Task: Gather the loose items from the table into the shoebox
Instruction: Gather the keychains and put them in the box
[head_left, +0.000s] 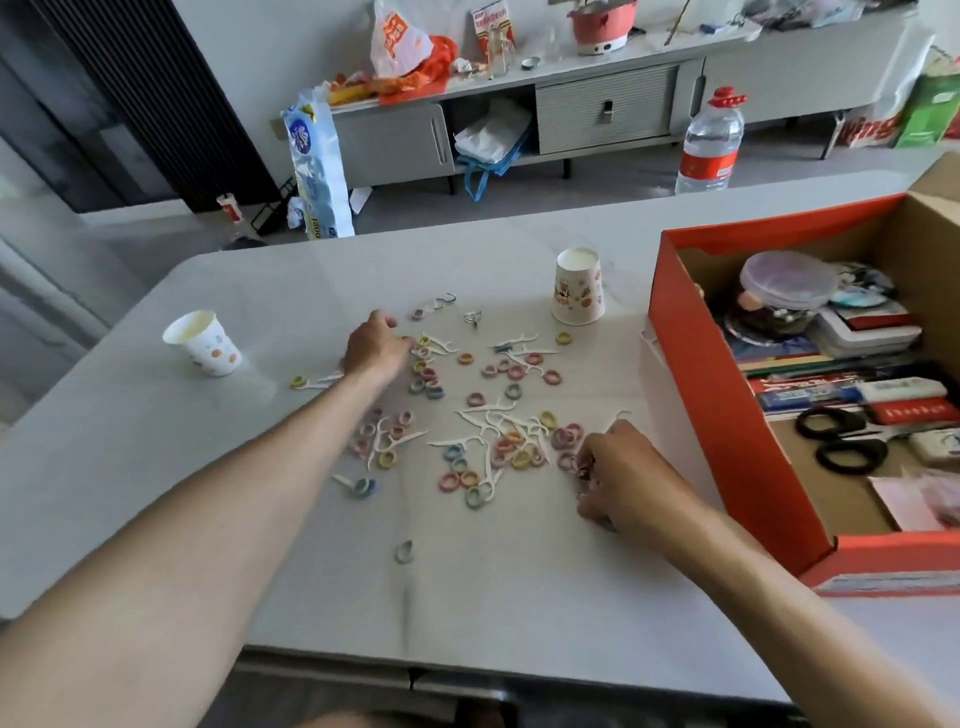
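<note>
Left hand (375, 343): bare, seen from the back, slightly blurred.
Left fingers (403, 341): bare, the tips hard to make out.
Left forearm (234, 493): behind the fingers, bare from the wrist to the picture's lower left edge, looking much broader near the camera.
Right hand (618, 473): bare, back and knuckles showing.
Right fingers (586, 466): bare, the nails too blurred to tell.
Right forearm (779, 582): behind the fingers, bare from the wrist to the lower right corner.
Lower edge: a blurred bare patch of the body (337, 719), which part cannot be told.
</note>
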